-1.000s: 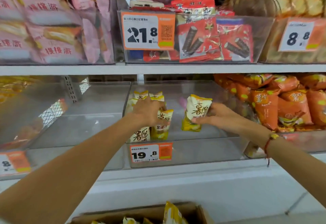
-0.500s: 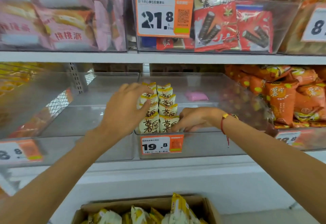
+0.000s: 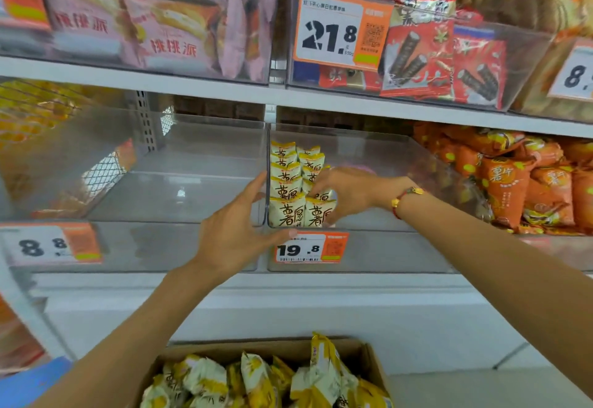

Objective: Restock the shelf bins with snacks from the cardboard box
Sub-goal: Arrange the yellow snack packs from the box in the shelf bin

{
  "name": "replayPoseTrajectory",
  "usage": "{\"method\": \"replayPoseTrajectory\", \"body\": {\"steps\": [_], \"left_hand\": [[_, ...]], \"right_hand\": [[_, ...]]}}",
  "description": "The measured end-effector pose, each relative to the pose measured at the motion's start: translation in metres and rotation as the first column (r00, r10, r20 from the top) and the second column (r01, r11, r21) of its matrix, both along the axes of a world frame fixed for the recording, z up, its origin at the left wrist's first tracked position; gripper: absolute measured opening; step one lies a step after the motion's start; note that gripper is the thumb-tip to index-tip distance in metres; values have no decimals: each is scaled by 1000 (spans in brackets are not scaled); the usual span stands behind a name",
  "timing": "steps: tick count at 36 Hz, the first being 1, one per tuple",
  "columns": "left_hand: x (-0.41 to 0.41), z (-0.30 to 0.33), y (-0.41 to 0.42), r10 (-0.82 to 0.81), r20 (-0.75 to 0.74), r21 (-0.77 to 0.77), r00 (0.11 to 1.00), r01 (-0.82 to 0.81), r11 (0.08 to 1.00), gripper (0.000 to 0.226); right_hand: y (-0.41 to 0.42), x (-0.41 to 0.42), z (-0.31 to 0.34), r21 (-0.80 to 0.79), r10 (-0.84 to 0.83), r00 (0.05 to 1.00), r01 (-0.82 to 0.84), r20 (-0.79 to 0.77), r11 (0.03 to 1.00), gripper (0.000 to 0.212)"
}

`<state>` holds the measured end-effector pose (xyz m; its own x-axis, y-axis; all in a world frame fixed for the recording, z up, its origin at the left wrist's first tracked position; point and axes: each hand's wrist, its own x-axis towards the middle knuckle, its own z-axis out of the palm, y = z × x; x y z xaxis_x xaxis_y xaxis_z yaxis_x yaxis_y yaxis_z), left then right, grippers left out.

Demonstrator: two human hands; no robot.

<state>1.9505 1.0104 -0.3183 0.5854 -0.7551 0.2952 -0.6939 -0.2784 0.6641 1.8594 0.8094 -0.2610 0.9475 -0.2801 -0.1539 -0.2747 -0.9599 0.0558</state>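
1. Left hand (image 3: pixel 236 231) reaches up to the clear bin (image 3: pixel 369 247) – fingers spread, thumb lying along its front lip beside the 19.8 price tag (image 3: pixel 310 248).
2. Right hand (image 3: pixel 346 194) reaches inside, fingertips pinching a yellow-and-white snack packet (image 3: pixel 321 211) in the front row.
3. More packets fill the cardboard box (image 3: pixel 369 362) below.

Glossy foil snack packs (image 3: pixel 287 211) stand in a clear smooth plastic bin (image 3: pixel 378 247); matt brown cardboard box (image 3: pixel 369 359) below.

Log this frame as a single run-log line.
stage: arranging yellow snack packs in clear bin | left hand: open, at bin's left corner | right hand: fingers on front packs | cardboard box: packs remain
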Motion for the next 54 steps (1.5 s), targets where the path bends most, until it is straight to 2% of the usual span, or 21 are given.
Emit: {"method": "replayPoseTrajectory", "body": {"steps": [8, 9, 11, 12, 13, 16, 19, 22, 25, 28, 31, 34, 37, 40, 44, 50, 54], "left_hand": [[-3, 0, -1, -6, 35, -26, 999, 7, 1000, 99], [-4, 1, -1, -15, 13, -39, 1000, 16, 999, 96], [-5, 5, -1, -36, 8, -67, 999, 36, 997, 90], [-5, 7, -2, -42, 52, -74, 998, 46, 996, 87], [-4, 11, -4, -41, 131, -71, 991, 51, 996, 85], [-2, 26, -18, -59, 435, 2, 898, 65, 998, 77], [-1, 40, -46, -174, 594, 213, 786, 55, 976, 82], [2, 43, -75, -306, 598, 447, 741, 9, 894, 85], [5, 40, -87, -377, 582, 571, 720, -32, 820, 67], [7, 37, -87, -394, 630, 572, 669, -56, 819, 59], [9, 35, -87, -392, 648, 562, 653, -62, 825, 59], [9, 39, -87, -372, 606, 540, 703, -21, 841, 68], [10, 43, -91, -355, 597, 521, 720, -11, 854, 84], [14, 45, -96, -363, 651, 546, 667, -78, 834, 83], [17, 45, -98, -385, 680, 571, 624, -122, 812, 75], [12, 46, -94, -403, 701, 581, 589, -143, 801, 73], [6, 52, -80, -360, 725, 520, 587, -124, 845, 72]], "right_hand": [[1, -11, -5, -3, -8, 996, 8, 85, 1000, 66], [0, -14, -6, 72, -12, 992, 4, 123, 997, 68], [-2, -19, -6, 333, -115, 960, 23, 257, 943, 69], [-4, -21, -7, 447, -187, 927, 24, 324, 894, 66], [-6, -22, -9, 490, -239, 891, 21, 387, 872, 62], [-16, -16, -19, 340, -273, 843, 116, 463, 933, 56], [-23, -3, -27, 250, -277, 859, 181, 431, 951, 57], [-28, 9, -31, 226, -231, 926, 166, 300, 960, 52], [-31, 11, -34, 263, -197, 960, 142, 197, 954, 46], [-33, 12, -33, 226, -175, 967, 131, 185, 965, 46], [-37, 12, -29, 262, -172, 971, 125, 164, 957, 46], [-37, -1, -14, 414, -210, 948, 97, 238, 905, 53], [-38, -23, 1, 585, -212, 968, 94, 136, 805, 70], [-37, -30, -3, 527, -138, 990, 98, 35, 844, 78], [-39, -16, -21, 418, -127, 981, 55, 145, 907, 76], [-35, -18, -15, 288, -61, 989, 20, 133, 958, 77], [-18, -33, -8, 229, -59, 971, 4, 233, 974, 76]]}}
